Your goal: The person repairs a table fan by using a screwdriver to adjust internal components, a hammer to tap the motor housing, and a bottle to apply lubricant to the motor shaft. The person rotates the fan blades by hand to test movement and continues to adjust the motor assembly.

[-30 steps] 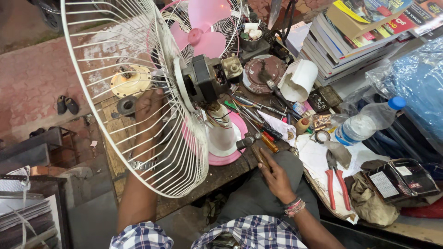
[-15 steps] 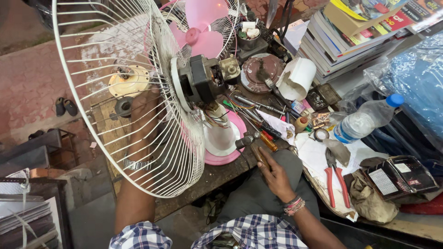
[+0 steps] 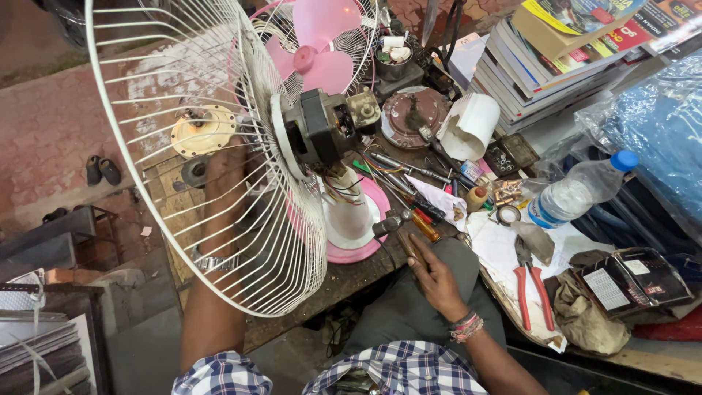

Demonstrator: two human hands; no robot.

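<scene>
The table fan point(image 3: 292, 146) stands on the workbench point(image 3: 351, 281) directly ahead of the right hand point(image 3: 436, 276) and just right of the left hand point(image 3: 223, 172). Its white wire guard point(image 3: 183, 146) is a large round cage of thin radial ribs, tilted and facing left, with the dark exposed motor point(image 3: 322, 132) fixed at its centre and no rear cover fitted. The motor sits on a white neck point(image 3: 349, 212) rising from a round pink base point(image 3: 365, 241); loose coloured wires hang beside the neck. The left hand reaches up behind the guard, seen through the ribs; whether its fingers are closed on anything cannot be determined. The right hand is closed around the wooden handle of a hammer point(image 3: 398, 230), whose metal head lies just beside the pink base. Beyond the right hand lie screwdrivers point(image 3: 409, 183) and red-handled pliers point(image 3: 530, 281) to its right. Further right stands a clear plastic bottle point(image 3: 578, 192) with a blue cap. A second fan with pink blades point(image 3: 318, 44) stands behind the motor, well beyond both hands.
</scene>
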